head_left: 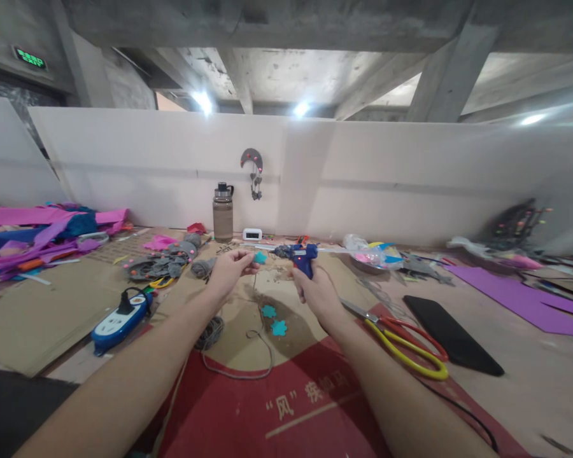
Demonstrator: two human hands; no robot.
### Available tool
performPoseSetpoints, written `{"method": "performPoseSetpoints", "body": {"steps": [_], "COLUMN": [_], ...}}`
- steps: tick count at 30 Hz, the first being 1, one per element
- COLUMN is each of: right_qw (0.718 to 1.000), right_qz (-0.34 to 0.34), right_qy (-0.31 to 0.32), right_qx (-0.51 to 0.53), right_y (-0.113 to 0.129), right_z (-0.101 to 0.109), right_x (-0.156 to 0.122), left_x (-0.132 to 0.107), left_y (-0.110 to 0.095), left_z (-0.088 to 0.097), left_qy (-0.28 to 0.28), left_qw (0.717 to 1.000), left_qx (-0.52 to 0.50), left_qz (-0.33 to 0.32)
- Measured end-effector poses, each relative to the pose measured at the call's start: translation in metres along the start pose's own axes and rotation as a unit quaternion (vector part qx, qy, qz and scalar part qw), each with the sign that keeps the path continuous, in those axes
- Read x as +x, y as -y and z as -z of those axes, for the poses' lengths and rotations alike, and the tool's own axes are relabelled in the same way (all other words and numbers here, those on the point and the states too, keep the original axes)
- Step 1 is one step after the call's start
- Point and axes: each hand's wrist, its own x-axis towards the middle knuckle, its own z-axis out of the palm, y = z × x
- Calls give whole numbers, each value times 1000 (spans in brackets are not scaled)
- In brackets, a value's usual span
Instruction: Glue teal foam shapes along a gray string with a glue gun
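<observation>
Between the fingertips of my left hand (pixel 232 270) is a small teal felt flower (pixel 260 257), held up above the board. My right hand (pixel 318 292) is wrapped round the handle of a blue hot glue gun (pixel 304 257), its nozzle pointing left at the flower. A clear glue stick (pixel 341 250) sticks out of the back of the gun. Two more teal flowers, an upper one (pixel 268 311) and a lower one (pixel 279 327), lie on the board below my hands. Grey yarn (pixel 262 337) loops beside them and runs up toward my left hand.
Scissors (pixel 405 346) and a black phone (pixel 451 334) lie right of my right arm. A blue power strip (pixel 121 321) sits at left, near grey felt pieces (pixel 157 264). Behind stand a water bottle (pixel 223 213) and a small white clock (pixel 252 235). Purple sheets (pixel 520 296) lie far right.
</observation>
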Motion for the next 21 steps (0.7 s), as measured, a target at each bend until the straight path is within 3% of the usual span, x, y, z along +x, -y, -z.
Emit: {"method": "performPoseSetpoints", "body": {"steps": [3,7,9,13,15,18,20,21], "right_qw": [994,985,982,962,978,997,985,974], "right_qz": [-100,-132,-108,36,80,68,34,17], "right_qy": [30,29,-12,-92,-59,-5,21,37], "right_qx": [-36,-108,-158,-255,-182,27,165,224], "right_y": [-15,-28,-28,-15,-5,10,17,20], "right_z": [1,9,14,14,3,-23,-39,-45], "right_x": [13,23,23,16,11,2,-2,-4], "left_x": [-2,-6,-8,-16,-21,-27,-30,-30], "left_y": [0,-2,-3,-8,-12,-18,-19,-20], "left_z": [-3,-8,-11,-15,-16,-17,-17,-18], "left_qy": [3,13,22,15,-3,-25,-31,-33], "left_qw": [1000,1000,1000,991,967,890,850,843], "left_qx": [0,6,17,115,216,373,425,433], "left_qz": [8,18,7,-70,-134,-262,-310,-316]}}
